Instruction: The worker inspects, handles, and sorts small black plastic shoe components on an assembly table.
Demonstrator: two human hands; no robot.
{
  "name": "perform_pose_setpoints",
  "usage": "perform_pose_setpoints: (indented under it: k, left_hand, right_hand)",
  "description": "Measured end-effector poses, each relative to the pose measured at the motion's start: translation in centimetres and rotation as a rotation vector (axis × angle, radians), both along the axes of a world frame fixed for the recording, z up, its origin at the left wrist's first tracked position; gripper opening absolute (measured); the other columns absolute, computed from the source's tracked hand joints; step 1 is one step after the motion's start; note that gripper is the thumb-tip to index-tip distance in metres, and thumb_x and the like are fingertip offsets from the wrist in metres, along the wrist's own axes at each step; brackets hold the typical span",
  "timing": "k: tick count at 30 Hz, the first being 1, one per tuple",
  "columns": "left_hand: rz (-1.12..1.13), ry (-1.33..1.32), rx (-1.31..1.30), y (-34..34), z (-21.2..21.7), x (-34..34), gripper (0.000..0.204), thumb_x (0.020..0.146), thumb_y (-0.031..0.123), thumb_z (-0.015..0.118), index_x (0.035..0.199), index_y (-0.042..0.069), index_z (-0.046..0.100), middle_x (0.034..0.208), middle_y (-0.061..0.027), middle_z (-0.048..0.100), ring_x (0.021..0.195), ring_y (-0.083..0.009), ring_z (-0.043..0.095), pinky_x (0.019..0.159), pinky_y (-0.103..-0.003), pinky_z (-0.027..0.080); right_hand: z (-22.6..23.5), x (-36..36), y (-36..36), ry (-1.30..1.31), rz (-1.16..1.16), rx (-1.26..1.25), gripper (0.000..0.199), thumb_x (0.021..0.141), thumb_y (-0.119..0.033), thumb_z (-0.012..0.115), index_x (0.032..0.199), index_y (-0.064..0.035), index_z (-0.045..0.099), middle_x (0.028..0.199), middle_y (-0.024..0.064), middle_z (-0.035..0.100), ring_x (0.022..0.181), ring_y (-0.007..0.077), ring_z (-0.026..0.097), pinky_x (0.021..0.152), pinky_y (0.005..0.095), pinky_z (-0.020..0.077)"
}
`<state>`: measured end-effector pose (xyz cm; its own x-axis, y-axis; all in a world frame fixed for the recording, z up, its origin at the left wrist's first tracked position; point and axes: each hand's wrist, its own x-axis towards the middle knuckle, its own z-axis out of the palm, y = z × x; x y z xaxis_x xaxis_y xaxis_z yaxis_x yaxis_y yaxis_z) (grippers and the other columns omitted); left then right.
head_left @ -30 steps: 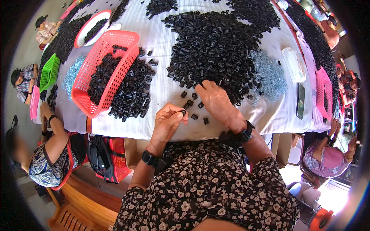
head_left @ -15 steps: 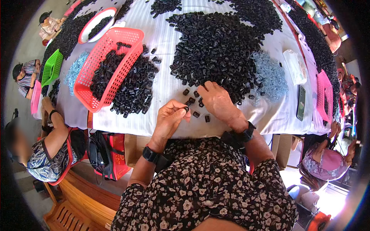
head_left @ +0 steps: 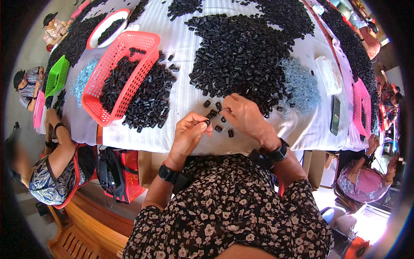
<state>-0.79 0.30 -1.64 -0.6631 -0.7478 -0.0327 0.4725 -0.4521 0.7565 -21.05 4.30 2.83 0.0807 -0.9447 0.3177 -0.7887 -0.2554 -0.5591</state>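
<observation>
My left hand (head_left: pixel 189 131) pinches a small black plastic piece (head_left: pixel 208 122) between thumb and fingers, just above the near edge of the white table (head_left: pixel 181 97). My right hand (head_left: pixel 243 115) rests palm down beside it, its fingertips on another small black piece (head_left: pixel 212 114). A few loose black pieces (head_left: pixel 223 128) lie on the cloth between and under the hands. A big heap of the same black pieces (head_left: pixel 241 52) spreads just beyond my right hand.
A red basket (head_left: pixel 110 77) of black pieces lies tilted at the left, more spilling beside it. Pale blue small parts (head_left: pixel 302 84) pile at the right, near a dark phone (head_left: pixel 335 115) and pink basket (head_left: pixel 361 105). Other people sit around the table.
My left hand has risen slightly and come closer to the right hand's fingertips. The right hand has stayed over the loose pieces.
</observation>
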Motion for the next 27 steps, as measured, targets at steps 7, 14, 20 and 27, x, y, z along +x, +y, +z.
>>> perform_pose_setpoints:
  k: [7,14,20,27]
  left_hand:
    - [0.004,-0.005,-0.003,0.1,0.3,-0.2,0.01,0.088,0.007,0.058,0.096,0.0,0.056,0.085,-0.0123,0.064,0.073,-0.0175,0.061,0.069,-0.03,0.051]
    - [0.005,-0.02,-0.009,0.1,0.5,-0.1,0.011,0.088,0.008,0.059,0.096,0.0,0.057,0.086,-0.0123,0.064,0.073,-0.0172,0.06,0.07,-0.03,0.05]
    - [-0.017,0.022,0.002,0.0,0.2,0.0,0.01,0.088,0.004,0.059,0.097,0.002,0.058,0.088,-0.0105,0.065,0.078,-0.0168,0.062,0.07,-0.029,0.051]
    - [-0.005,-0.028,-0.013,0.2,0.4,-0.1,0.012,0.088,0.008,0.059,0.097,0.0,0.057,0.086,-0.0118,0.064,0.074,-0.0176,0.061,0.07,-0.03,0.05]
  right_hand:
    - [-0.9,1.9,-0.9,0.27,-0.031,-0.025,0.015,0.07,-0.005,0.061,0.082,-0.0036,0.051,0.079,0.0125,0.056,0.073,0.0291,0.06,0.061,0.037,0.0511]
    - [-0.9,1.7,-0.6,0.172,-0.061,-0.075,0.015,0.071,0.002,0.057,0.084,-0.0018,0.05,0.083,0.0158,0.053,0.076,0.0306,0.058,0.062,0.0394,0.05]
    - [-0.2,1.3,0.4,-0.264,-0.049,-0.036,0.019,0.076,0.008,0.049,0.094,0.0009,0.05,0.085,0.0162,0.052,0.075,0.0334,0.054,0.063,0.0388,0.0481]
    - [0.7,1.5,1.1,-0.462,0.004,0.059,0.013,0.085,0.003,0.048,0.097,0.0007,0.051,0.087,0.017,0.056,0.075,0.03,0.059,0.064,0.0369,0.0473]
